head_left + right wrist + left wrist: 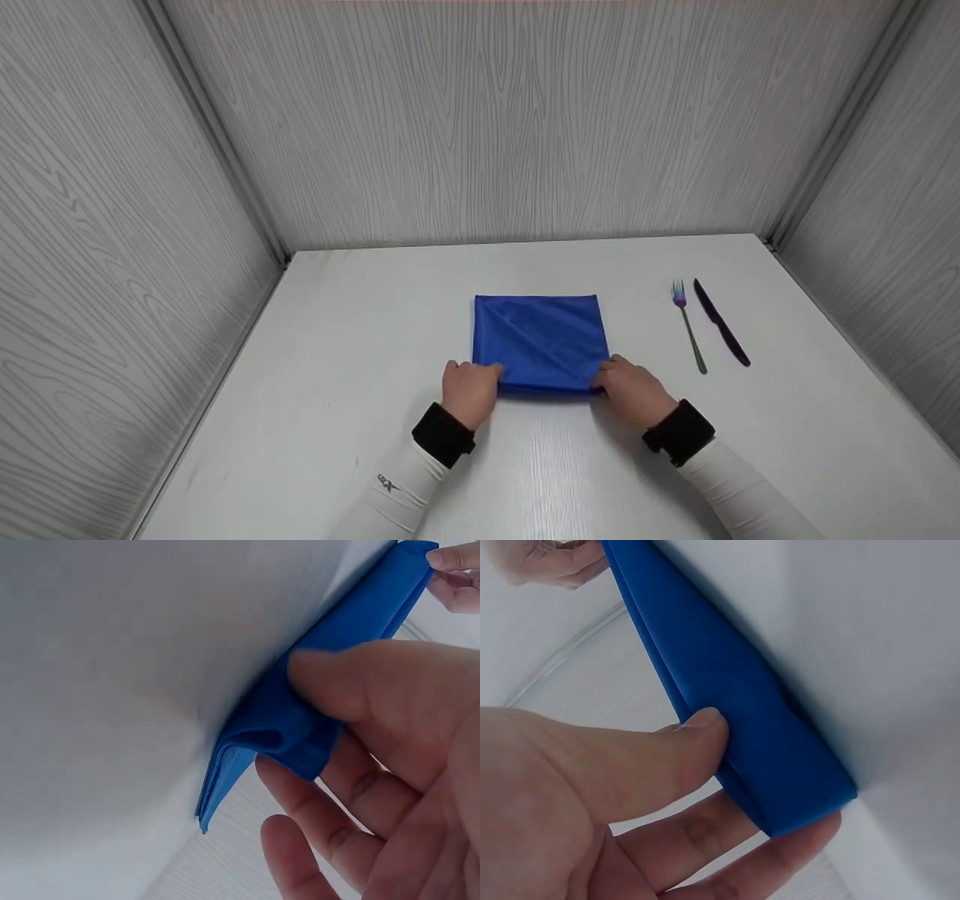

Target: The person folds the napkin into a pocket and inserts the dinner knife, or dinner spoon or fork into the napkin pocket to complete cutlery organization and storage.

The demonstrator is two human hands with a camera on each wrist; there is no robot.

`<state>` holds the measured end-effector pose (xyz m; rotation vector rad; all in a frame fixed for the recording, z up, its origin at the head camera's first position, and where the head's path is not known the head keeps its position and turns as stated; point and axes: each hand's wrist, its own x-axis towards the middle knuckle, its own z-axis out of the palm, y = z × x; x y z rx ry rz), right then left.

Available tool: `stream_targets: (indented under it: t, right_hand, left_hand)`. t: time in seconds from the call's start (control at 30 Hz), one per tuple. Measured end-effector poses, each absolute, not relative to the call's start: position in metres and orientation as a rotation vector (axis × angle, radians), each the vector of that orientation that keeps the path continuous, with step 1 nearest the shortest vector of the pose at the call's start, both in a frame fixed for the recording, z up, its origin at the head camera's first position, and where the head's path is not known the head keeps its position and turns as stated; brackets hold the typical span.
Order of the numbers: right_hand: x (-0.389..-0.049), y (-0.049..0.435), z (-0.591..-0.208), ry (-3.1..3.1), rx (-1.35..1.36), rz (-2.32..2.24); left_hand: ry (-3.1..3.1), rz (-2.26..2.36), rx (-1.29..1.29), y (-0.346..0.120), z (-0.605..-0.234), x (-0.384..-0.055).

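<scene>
A blue cloth (540,337), folded into a rough rectangle, lies on the white table. At its near left corner my left hand (470,391) pinches the edge, thumb on one face and fingers behind, as the left wrist view shows on the cloth (735,682). My right hand (634,390) grips the near right corner. In the right wrist view the thumb of that hand (390,757) presses on the cloth (277,720), which bunches in a small fold over the fingers. Layers of the cloth show beyond that fold.
To the right of the cloth lie a fork (688,326) with a rainbow sheen and a dark knife (721,322), side by side. Grey wood-grain panels (487,120) enclose the white table (315,420) at the back and both sides.
</scene>
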<state>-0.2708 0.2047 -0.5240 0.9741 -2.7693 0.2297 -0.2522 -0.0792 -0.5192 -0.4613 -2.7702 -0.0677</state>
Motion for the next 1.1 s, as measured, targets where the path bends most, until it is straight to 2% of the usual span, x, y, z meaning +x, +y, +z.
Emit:
stream_targets:
  t: [0.4,0.57,0.93,1.1]
  right_hand:
    - [-0.275,0.211,-0.520,-2.915,0.822,0.465]
    - [-0.278,0.216,-0.515,-2.942,0.790,0.548]
    - [-0.281,0.228,-0.505,-2.906,0.886,0.607]
    - [-0.282,0.234,-0.509,-2.880,0.930,0.625]
  left_hand:
    - [-2.898,-0.009,-0.465,-0.074,-0.521,-0.248]
    - [-2.756,0.056,-0.461,-0.072,-0.528,-0.247]
    - [-2.733,0.030,-0.459,-0.080,-0.526,-0.251]
    - [-2.864,-0.165,-0.508,-0.098,-0.519,-0.259]
